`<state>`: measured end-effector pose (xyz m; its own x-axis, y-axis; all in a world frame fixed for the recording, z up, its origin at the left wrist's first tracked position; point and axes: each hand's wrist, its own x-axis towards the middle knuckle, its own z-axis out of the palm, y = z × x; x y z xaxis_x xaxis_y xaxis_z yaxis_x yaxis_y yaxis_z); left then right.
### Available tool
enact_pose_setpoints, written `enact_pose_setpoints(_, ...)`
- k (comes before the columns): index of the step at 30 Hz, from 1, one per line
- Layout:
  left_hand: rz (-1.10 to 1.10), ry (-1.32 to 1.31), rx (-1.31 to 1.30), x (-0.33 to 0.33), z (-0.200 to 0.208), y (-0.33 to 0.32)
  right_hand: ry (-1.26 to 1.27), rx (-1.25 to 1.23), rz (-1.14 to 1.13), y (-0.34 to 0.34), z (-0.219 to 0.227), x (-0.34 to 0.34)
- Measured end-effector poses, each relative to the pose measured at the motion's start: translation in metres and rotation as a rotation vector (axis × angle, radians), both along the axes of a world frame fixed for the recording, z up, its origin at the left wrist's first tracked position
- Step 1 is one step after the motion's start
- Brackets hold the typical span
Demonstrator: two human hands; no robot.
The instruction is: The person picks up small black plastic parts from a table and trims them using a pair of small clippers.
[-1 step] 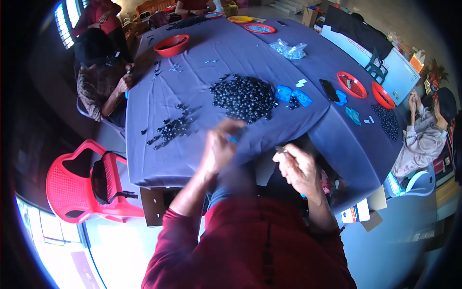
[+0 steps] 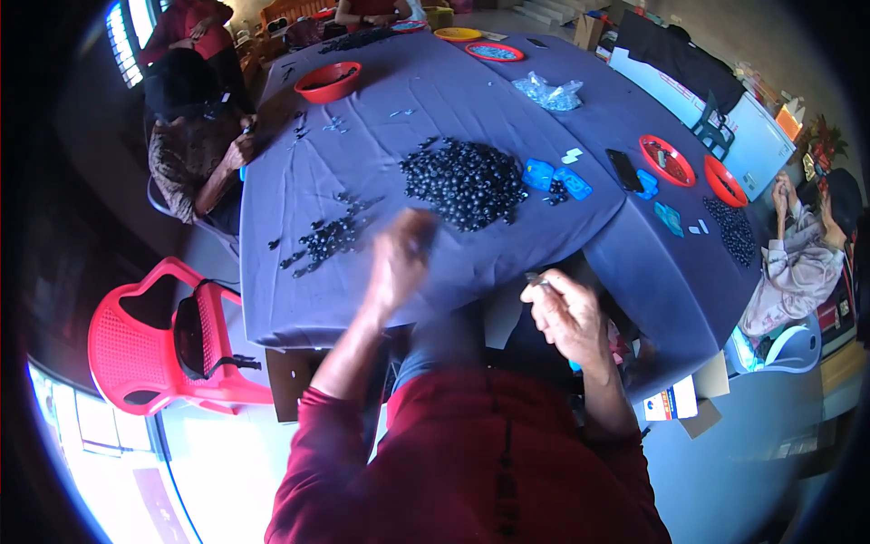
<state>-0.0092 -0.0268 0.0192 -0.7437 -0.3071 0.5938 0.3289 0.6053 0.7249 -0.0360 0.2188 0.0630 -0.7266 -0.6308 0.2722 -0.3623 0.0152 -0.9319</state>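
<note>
My right hand pinches one small dark piece before the cloth-covered table; left hand, blurred, grip untellable; one scattered black cluster, perhaps finished; one larger heap of glossy black round pieces, seemingly remaining.

Small, shiny black pieces lie heaped near a looser cluster.

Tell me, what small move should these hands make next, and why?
Perhaps the left hand should ease toward the loose dark cluster on its left: in this view it shows between that cluster and the larger dark heap, too blurred to tell whether it holds anything. The right hand seems already occupied, pinching a small dark item.
</note>
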Motion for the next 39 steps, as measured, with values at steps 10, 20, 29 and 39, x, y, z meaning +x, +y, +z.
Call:
enact_pose_setpoints(10,0.621,-0.684,-0.715,-0.013,-0.055,-0.189,-0.229,0.082,0.013,-0.003,-0.040,-0.022)
enact_pose_setpoints(20,0.309,-0.381,-0.437,-0.158,-0.058,-0.164,-0.210,0.163,-0.065,-0.002,-0.045,-0.036)
enact_pose_setpoints(29,0.424,-0.419,-0.330,-0.205,-0.091,-0.165,-0.171,0.192,-0.159,0.013,-0.064,-0.046)
enact_pose_setpoints(39,0.142,-0.199,0.386,-0.152,-0.056,-0.135,-0.193,0.164,-0.139,0.011,-0.059,-0.042)
